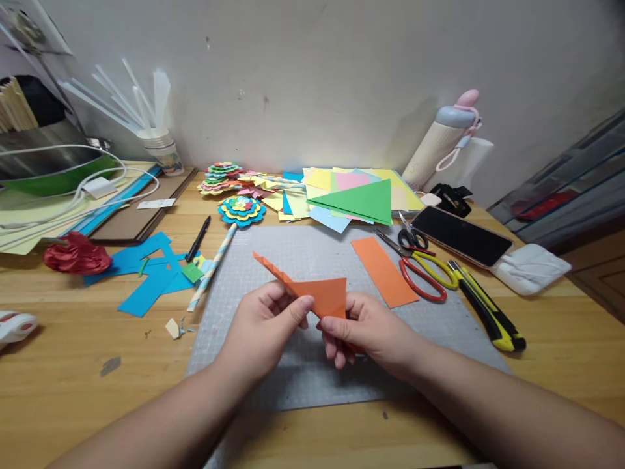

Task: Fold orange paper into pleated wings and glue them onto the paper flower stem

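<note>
My left hand pinches orange paper beside its zigzag-pleated tail, which points to ten o'clock; my right hand clamps the smooth flat part between thumb and fingers. It's held above the gridded grey mat, a rectangular orange strip towards two o'clock, crumpled red paper at nine

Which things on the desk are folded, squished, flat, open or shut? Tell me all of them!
Orange paper: partly creased, held by left hand and right hand
Orange strip: flat
Red paper: crumpled
Blue scraps: cut, overlapping
Green paper: looks folded
Phone: screen dark
Bottle: lid on
Cup: holding white strips
Pen: lying down
Knife: lying down, blade unclear
Big scissors: lying down, open or shut unclear
</note>
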`<move>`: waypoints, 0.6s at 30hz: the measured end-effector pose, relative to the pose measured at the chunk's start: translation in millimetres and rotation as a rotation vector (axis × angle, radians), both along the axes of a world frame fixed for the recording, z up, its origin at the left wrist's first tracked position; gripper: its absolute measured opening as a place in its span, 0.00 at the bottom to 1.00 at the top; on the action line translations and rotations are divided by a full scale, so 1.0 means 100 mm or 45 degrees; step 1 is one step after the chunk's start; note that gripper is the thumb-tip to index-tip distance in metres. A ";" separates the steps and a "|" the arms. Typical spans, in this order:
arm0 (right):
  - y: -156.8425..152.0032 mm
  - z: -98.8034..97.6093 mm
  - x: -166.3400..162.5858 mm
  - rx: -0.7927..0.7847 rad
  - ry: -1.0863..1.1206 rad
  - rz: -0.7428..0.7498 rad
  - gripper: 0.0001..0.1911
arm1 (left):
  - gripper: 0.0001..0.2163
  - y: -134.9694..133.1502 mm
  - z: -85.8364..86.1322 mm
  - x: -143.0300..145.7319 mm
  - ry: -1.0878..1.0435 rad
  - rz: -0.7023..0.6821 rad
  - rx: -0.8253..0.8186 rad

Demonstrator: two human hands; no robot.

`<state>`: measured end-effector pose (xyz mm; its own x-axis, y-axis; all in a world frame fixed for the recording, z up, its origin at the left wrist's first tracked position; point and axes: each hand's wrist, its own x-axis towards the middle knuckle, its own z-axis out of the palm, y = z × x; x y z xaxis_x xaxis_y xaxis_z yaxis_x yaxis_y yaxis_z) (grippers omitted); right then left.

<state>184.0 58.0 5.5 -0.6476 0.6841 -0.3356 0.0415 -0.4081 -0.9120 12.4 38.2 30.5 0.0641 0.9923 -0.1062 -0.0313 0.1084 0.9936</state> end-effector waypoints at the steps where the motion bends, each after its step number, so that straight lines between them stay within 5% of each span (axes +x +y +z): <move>1: 0.00 0.00 0.00 0.006 -0.004 0.004 0.16 | 0.09 0.00 0.00 -0.01 0.015 0.008 -0.015; 18: 0.01 -0.01 0.02 0.138 -0.082 -0.059 0.14 | 0.12 0.03 -0.05 -0.03 -0.087 0.077 -0.042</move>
<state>186.0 58.8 4.7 -0.5942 0.7470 -0.2981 0.0847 -0.3105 -0.9468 9.0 41.4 25.3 0.0121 0.9906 -0.1361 -0.1061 0.1366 0.9849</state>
